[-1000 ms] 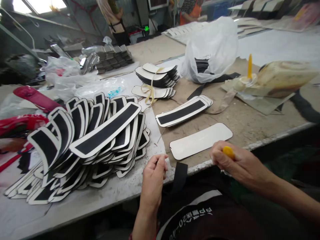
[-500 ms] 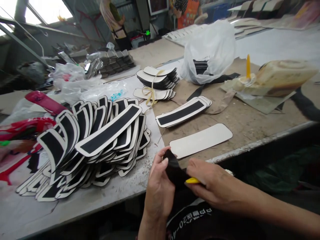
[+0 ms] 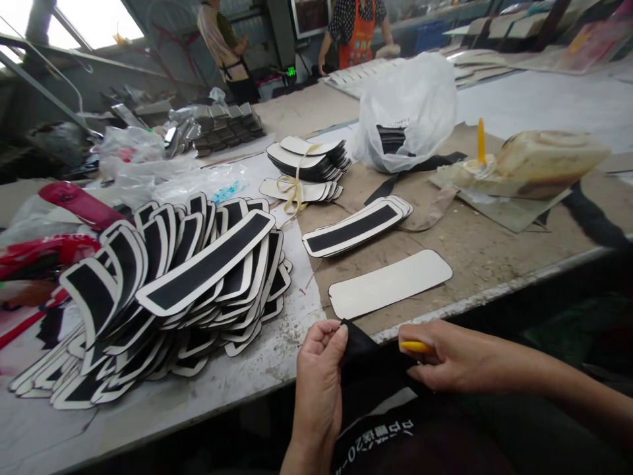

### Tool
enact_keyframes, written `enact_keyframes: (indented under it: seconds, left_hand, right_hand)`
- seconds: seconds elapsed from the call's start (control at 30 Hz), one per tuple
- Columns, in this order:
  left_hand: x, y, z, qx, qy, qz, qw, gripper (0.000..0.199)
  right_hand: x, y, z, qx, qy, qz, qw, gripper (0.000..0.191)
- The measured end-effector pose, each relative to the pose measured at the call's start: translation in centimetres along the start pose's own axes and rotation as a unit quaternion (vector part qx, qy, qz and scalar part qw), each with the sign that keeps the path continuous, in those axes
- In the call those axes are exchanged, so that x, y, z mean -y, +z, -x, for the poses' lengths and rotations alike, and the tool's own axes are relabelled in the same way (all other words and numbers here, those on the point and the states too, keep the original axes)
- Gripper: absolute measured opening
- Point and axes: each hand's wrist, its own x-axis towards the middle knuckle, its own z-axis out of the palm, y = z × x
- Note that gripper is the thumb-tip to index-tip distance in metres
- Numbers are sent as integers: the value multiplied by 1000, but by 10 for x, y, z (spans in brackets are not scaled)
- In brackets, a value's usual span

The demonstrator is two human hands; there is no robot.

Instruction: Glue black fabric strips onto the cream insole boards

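Observation:
At the table's front edge, my left hand [image 3: 319, 379] pinches the corner of a black strip of thin material [image 3: 362, 343] between thumb and fingers. My right hand [image 3: 450, 356] is closed around a yellow tool [image 3: 416, 346], of which only a short tapered part shows; its kind is unclear. The black strip runs toward the right hand, but whether those fingers also grip it is hidden. Just beyond both hands lies a plain white curved panel [image 3: 390, 285]. Behind it is a small stack of white panels with black centres [image 3: 353, 229].
A large fanned pile of black-and-white panels [image 3: 205, 267] covers the left. Further back are a tied bundle [image 3: 306, 158], a clear plastic bag [image 3: 408, 105] and a stained plastic container [image 3: 548, 161] with a yellow stick [image 3: 481, 142] beside it. Two people stand across the room.
My right hand has moved right, away from the left, with the yellow tool. The black strip now stretches between the hands. The view has shifted slightly.

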Motion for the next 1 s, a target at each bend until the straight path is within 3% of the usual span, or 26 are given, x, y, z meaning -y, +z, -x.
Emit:
enact_keyframes:
  seconds: [0.1, 0.17, 0.3, 0.4, 0.53, 0.67, 0.73, 0.87, 1.0]
  left_hand:
    - [17, 3, -2, -20, 28, -33, 999, 18]
    - [27, 7, -4, -17, 30, -37, 999, 18]
    - [38, 13, -5, -16, 28, -53, 998, 17]
    - [39, 13, -4, -12, 28, -87, 996, 17]
    - [36, 8, -8, -4, 43, -161, 986, 23]
    - [28, -2, -22, -119, 104, -186, 970, 29]
    - [21, -7, -31, -141, 112, -180, 967, 32]
    - [7, -9, -47, -70, 52, -140, 986, 34]
    - [-8, -3, -57, -46, 16, -167, 985, 24]
  right_hand:
    - [-8, -2, 1, 22, 46, -74, 996, 23]
    - [-11, -1, -2, 6, 38, -99, 994, 24]
    - [-15, 7, -13, -71, -8, -61, 996, 27]
    - [-18, 9, -18, -97, -10, -12, 995, 31]
    - [-14, -3, -23, -82, -15, 37, 996, 31]
    - [5, -29, -33, -67, -14, 121, 990, 27]
    - [18, -42, -42, -54, -23, 139, 989, 27]
    - [34, -59, -68, -4, -47, 106, 993, 27]
    - [28, -62, -96, 6, -16, 150, 989, 25]
